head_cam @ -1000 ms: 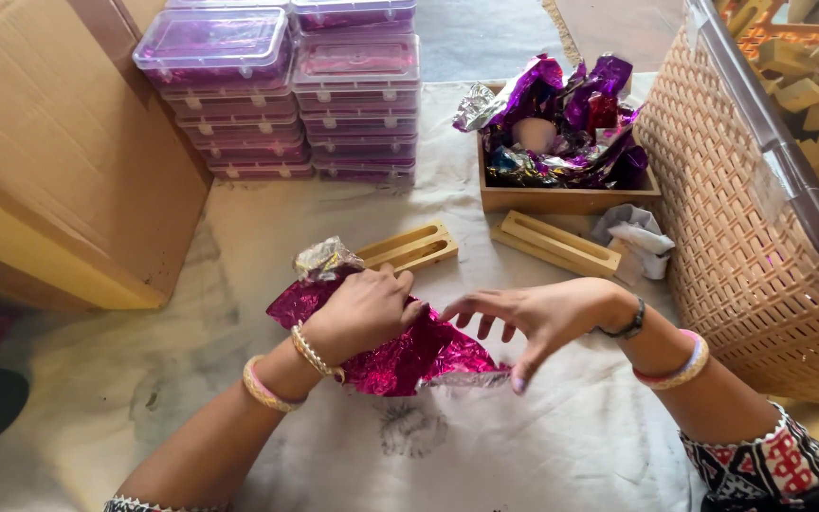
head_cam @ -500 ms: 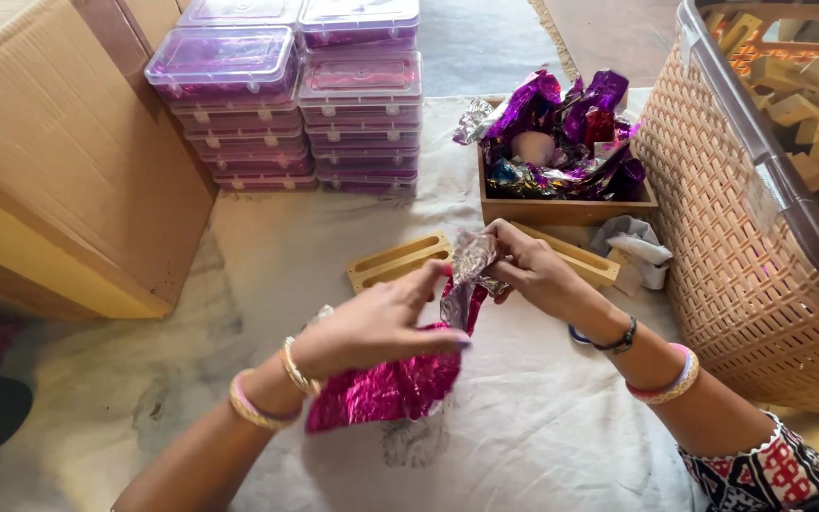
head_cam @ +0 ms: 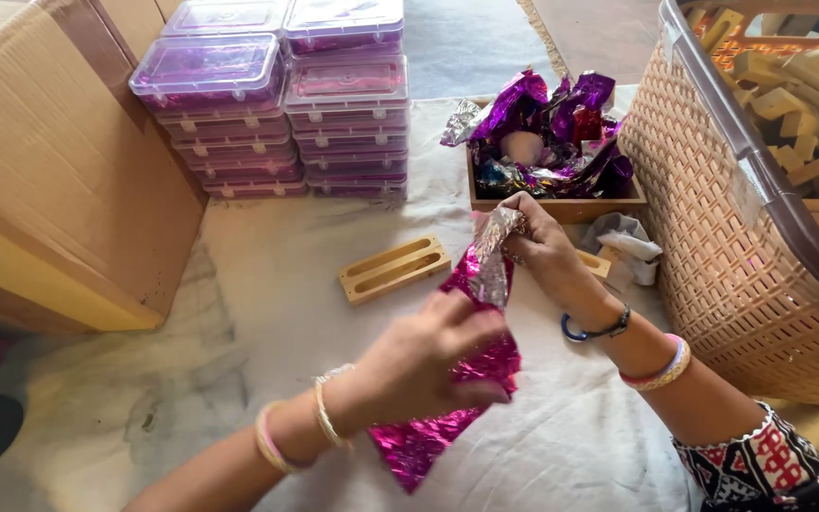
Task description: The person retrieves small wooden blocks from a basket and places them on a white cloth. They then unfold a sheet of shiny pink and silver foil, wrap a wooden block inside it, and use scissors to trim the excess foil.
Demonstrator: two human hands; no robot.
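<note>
Left hand (head_cam: 428, 365) is closed around the lower part of a magenta foil sheet (head_cam: 471, 379), above the white cloth (head_cam: 267, 284). Right hand (head_cam: 542, 248) pinches the sheet's crumpled silver top end. Beyond lies a slotted wooden block (head_cam: 393, 269). Farther back: a wooden tray (head_cam: 561, 207) of purple foil, stacked clear purple-tinted lidded boxes (head_cam: 282, 95), a cardboard carton (head_cam: 49, 161) at left, and a woven basket (head_cam: 722, 237) at right.

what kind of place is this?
Likely a small home or workshop packing spot on a cloth-covered floor: stacked clear lidded boxes, a woven basket of wooden pieces, a cardboard carton, and a tray of foil wrappers.
</note>
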